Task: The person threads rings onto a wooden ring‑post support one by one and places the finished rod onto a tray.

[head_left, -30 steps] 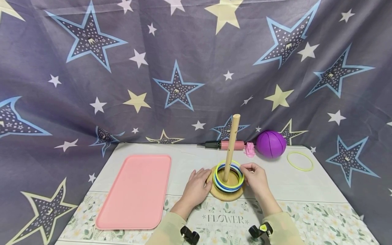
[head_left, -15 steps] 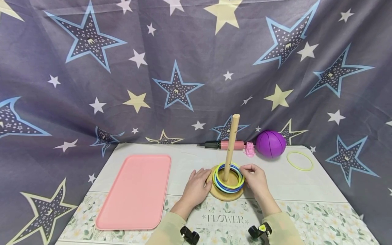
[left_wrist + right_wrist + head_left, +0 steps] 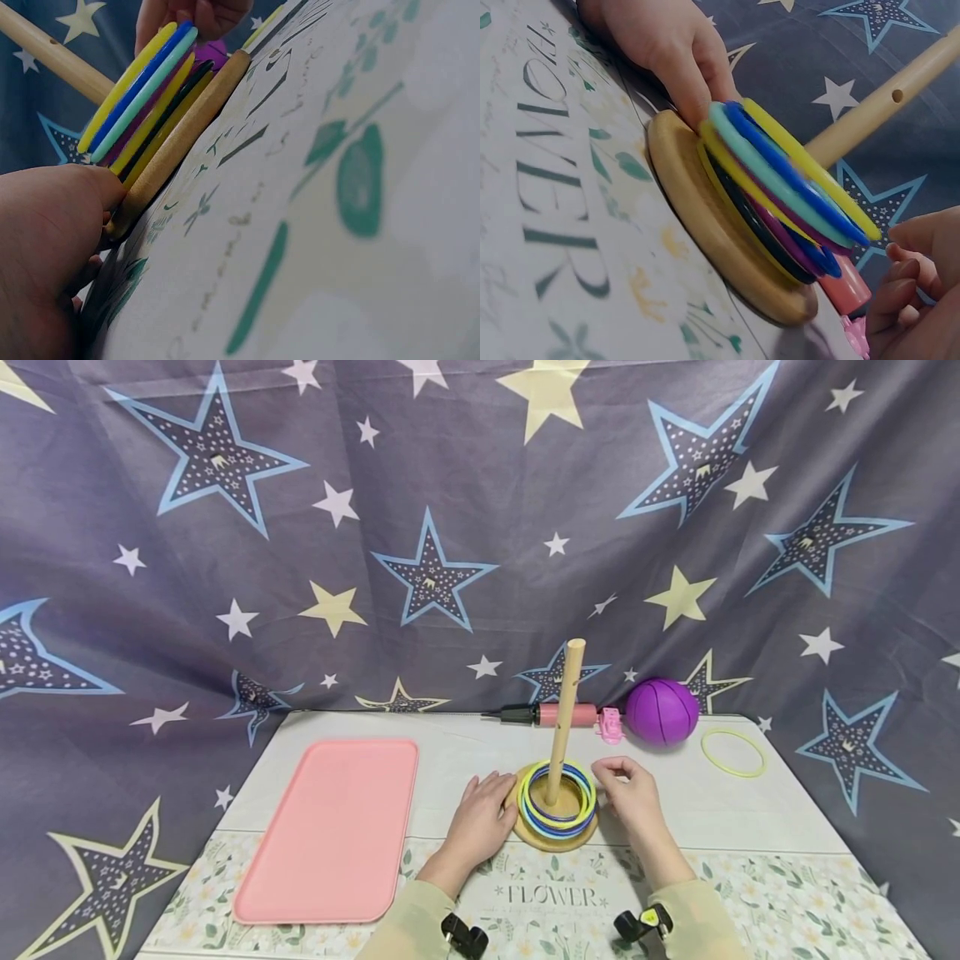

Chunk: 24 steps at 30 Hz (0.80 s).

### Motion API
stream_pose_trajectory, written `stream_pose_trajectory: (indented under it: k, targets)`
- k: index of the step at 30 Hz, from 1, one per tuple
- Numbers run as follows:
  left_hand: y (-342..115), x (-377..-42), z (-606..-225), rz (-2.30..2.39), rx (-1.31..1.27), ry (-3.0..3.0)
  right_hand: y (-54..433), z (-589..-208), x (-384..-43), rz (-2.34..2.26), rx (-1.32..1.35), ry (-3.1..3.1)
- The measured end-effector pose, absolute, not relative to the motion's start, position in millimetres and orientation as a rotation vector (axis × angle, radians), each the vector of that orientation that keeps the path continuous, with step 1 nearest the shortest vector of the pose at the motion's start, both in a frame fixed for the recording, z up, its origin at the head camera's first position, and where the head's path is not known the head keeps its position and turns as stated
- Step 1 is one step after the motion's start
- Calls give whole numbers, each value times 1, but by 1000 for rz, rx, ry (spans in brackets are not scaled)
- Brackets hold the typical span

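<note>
A wooden peg (image 3: pixel 564 718) stands on a round wooden base (image 3: pixel 555 843). Several thin coloured rings (image 3: pixel 557 835) lie stacked round its foot: yellow, blue, mint, purple and dark ones, unevenly seated in the right wrist view. My left hand (image 3: pixel 482 820) rests against the base's left edge, its fingers fairly straight and its thumb by the lower rings, as the left wrist view shows. To the right of the stack, my right hand (image 3: pixel 632 795) has loosely bent fingers with nothing between them. In the right wrist view, a small gap parts its fingertips (image 3: pixel 904 234) from the top yellow ring (image 3: pixel 810 169).
Left on the table lies a pink tray (image 3: pixel 326 831). A red and black hand pump (image 3: pixel 566 715), a small pink toy (image 3: pixel 611 727) and a purple ball (image 3: pixel 662 712) sit along the back. One loose yellow ring (image 3: pixel 733 754) lies at the far right.
My right hand has let go of a ring and drawn slightly right, off the stack. The upper rings have dropped and shifted slightly left. My left hand has stayed put.
</note>
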State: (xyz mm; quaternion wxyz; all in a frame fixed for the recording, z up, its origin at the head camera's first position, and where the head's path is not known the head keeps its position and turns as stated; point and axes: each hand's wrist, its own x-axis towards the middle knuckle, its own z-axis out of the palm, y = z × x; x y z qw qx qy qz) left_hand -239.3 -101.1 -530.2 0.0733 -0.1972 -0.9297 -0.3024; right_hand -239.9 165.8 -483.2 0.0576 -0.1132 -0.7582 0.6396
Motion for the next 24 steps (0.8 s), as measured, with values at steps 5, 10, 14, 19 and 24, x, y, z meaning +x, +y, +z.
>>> stream_pose_trajectory:
  k: [5, 10, 14, 19, 24]
  targets:
    - [-101, -240, -531, -885, -592, -2781, 180, -483, -240, 1928, -362, -2265]
    - [-101, -240, -532, -862, -592, -2786, 201, -479, -236, 1880, -392, -2260]
    - [-101, -240, -531, -864, -597, -2795, 220, -477, -233, 1857, -422, -2225]
    - [-102, -240, -528, -917, -598, -2803, 246, -480, -230, 1800, -492, -2197]
    - [-104, -241, -528, -949, -600, -2801, 271, -482, -227, 1717, -581, -2182]
